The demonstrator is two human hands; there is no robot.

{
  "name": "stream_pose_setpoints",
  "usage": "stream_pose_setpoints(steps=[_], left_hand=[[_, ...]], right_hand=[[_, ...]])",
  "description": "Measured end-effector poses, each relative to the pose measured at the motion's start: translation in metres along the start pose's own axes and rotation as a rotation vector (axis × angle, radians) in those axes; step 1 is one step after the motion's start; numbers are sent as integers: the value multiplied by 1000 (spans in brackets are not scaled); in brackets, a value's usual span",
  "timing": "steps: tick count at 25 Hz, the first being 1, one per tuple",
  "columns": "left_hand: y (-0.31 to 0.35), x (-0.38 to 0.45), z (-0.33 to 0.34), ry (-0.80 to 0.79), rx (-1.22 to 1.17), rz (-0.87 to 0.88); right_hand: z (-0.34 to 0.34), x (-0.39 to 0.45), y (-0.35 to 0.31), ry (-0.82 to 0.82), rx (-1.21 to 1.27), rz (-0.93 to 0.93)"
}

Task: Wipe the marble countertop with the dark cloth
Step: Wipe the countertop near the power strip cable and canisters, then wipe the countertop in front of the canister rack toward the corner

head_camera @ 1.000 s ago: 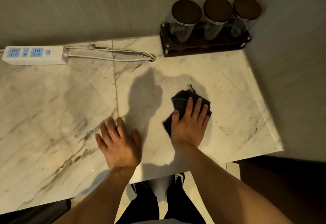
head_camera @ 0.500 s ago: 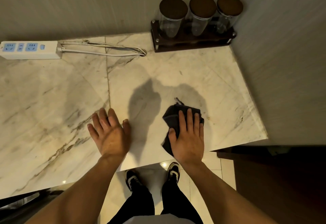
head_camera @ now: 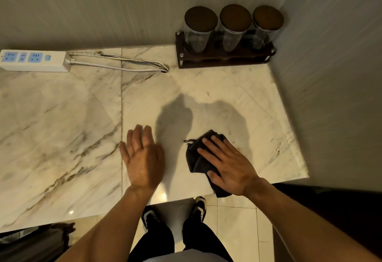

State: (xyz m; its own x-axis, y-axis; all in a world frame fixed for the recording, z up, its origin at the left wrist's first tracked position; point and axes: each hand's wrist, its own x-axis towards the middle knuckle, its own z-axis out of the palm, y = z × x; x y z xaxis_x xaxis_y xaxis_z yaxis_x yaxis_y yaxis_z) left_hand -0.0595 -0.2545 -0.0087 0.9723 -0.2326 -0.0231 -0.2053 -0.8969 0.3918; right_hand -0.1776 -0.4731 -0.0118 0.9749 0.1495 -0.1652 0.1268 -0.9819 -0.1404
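Note:
The white marble countertop (head_camera: 62, 129) with brown veins fills the middle of the view. A crumpled dark cloth (head_camera: 195, 154) lies near its front edge, right of centre, one corner hanging over the edge. My right hand (head_camera: 229, 165) presses flat on the cloth with fingers spread, pointing up and to the left. My left hand (head_camera: 142, 156) rests flat on the bare marble about a hand's width left of the cloth, fingers together, holding nothing.
A dark wooden rack (head_camera: 225, 59) with three lidded glass jars (head_camera: 199, 31) stands in the back right corner against the wall. A white power strip (head_camera: 34, 60) and its looped cable (head_camera: 128, 65) lie along the back edge at left. The counter ends at right (head_camera: 297, 154).
My right hand has turned so its fingers point left and slid the cloth toward the front edge. My left hand has shifted slightly with its fingers drawn together.

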Motion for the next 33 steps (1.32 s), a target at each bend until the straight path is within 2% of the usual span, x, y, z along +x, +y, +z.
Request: stream_pose_setpoints(steps=[6, 14, 18, 24, 33], left_hand=[[8, -4, 21, -8, 126, -47], [16, -1, 20, -53, 269, -85], [16, 0, 21, -71, 288, -87], [16, 0, 21, -17, 300, -61], [17, 1, 19, -46, 277, -79]], right_hand=[[-8, 43, 39, -22, -33, -164], [-27, 108, 81, -9, -38, -136], [-34, 131, 95, 13, -45, -37], [-38, 154, 103, 38, 24, 190], [-36, 171, 94, 119, 129, 614]])
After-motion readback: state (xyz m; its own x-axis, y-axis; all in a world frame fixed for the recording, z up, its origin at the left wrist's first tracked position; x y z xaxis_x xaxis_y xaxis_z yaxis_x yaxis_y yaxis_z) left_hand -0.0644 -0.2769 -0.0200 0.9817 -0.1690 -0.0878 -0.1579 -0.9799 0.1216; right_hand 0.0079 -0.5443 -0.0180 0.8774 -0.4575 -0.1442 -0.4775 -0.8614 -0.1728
